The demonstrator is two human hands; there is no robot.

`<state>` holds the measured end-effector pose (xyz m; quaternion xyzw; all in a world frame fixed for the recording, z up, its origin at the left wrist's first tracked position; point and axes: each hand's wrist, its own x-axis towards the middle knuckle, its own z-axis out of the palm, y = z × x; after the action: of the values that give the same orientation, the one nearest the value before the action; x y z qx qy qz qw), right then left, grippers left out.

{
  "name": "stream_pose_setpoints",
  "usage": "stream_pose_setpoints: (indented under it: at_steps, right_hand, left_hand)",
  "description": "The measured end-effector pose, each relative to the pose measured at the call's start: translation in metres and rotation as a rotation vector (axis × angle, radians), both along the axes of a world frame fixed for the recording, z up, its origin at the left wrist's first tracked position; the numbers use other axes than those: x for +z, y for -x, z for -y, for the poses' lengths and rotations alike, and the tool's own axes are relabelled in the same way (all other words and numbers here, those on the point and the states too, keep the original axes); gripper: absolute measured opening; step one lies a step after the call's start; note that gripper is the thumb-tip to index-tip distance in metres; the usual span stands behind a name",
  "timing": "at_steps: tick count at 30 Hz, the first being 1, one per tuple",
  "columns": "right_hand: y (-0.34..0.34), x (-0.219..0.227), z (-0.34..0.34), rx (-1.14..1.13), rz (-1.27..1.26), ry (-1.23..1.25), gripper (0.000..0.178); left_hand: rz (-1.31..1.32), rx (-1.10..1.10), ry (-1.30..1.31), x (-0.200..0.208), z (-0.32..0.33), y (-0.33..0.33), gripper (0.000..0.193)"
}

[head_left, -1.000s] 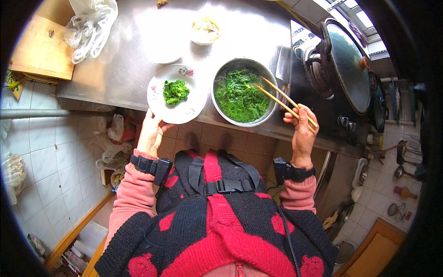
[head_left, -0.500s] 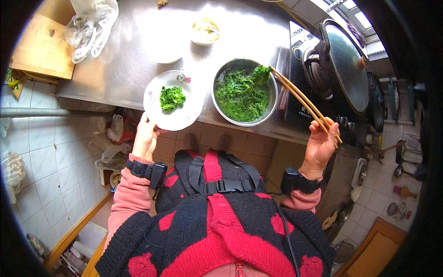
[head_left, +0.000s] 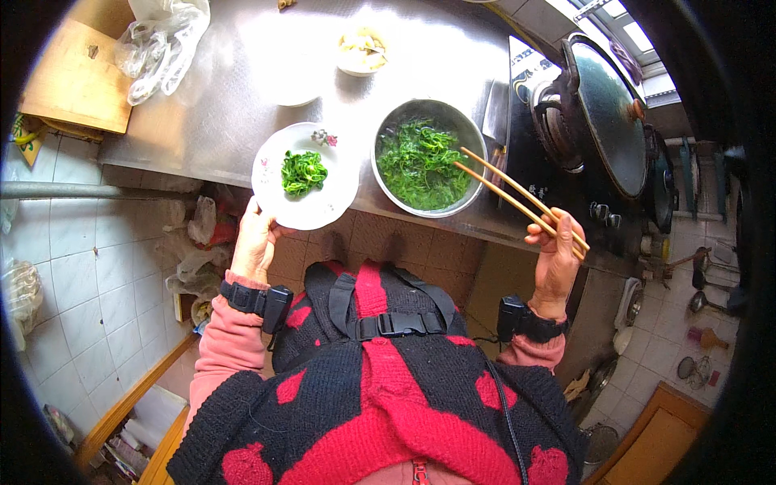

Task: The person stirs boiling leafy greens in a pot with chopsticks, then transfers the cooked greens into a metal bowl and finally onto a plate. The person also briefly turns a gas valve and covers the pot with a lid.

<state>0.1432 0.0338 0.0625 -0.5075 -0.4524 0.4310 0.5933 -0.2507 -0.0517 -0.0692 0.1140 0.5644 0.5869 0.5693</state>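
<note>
My left hand (head_left: 256, 242) grips the near left rim of a white plate (head_left: 327, 208) with a flower print. A small heap of cooked leafy greens (head_left: 304, 173) lies in the plate's middle. Beside it to the right, a round metal bowl (head_left: 377, 179) holds more greens (head_left: 420, 158) in liquid. My right hand (head_left: 558, 257) is closed around a pair of wooden chopsticks (head_left: 525, 202). Their tips are parted over the bowl's right side, with no greens between them.
On the steel counter (head_left: 202, 145), a small bowl of pale pieces (head_left: 362, 52) stands farther back. A black gas stove (head_left: 525, 162) with a lidded wok (head_left: 602, 113) is at the right. Plastic bags (head_left: 166, 48) and a wooden box (head_left: 73, 81) sit at the far left.
The clump of greens pinched in the chopsticks is back in the bowl. The chopstick tips have moved down and opened apart. My left hand and the plate have barely moved.
</note>
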Motion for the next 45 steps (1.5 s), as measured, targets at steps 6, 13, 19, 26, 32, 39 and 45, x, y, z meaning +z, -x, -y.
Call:
stream_pose_setpoints:
  at_steps: [6,13,19,26,32,39,45]
  right_hand:
    - [0.003,0.001,-0.003,0.139,-0.059,0.058,0.024]
    - [0.008,-0.018,-0.01,0.178,0.031,0.073,0.022]
    - [-0.008,-0.008,-0.008,0.073,-0.101,0.021,0.025]
    - [-0.02,0.021,-0.007,0.063,-0.371,-0.029,0.031]
    - [-0.019,0.041,-0.003,0.113,-0.561,-0.057,0.033]
    - [0.0,0.031,-0.006,0.102,-0.402,-0.025,0.032]
    - [0.026,0.012,0.005,0.032,-0.304,0.063,0.03]
  left_hand:
    - [-0.007,-0.025,-0.03,0.003,0.006,0.003,0.031]
    - [-0.008,-0.009,-0.044,0.016,0.012,0.001,0.035]
    - [-0.008,-0.042,-0.081,0.032,0.016,0.003,0.038]
    - [0.027,-0.07,-0.146,0.044,0.012,0.0,0.038]
    - [0.057,-0.112,-0.129,0.047,0.007,0.003,0.041]
    - [0.072,-0.077,-0.151,0.05,0.005,0.005,0.035]
    - [0.123,-0.114,-0.103,0.062,0.004,0.01,0.037]
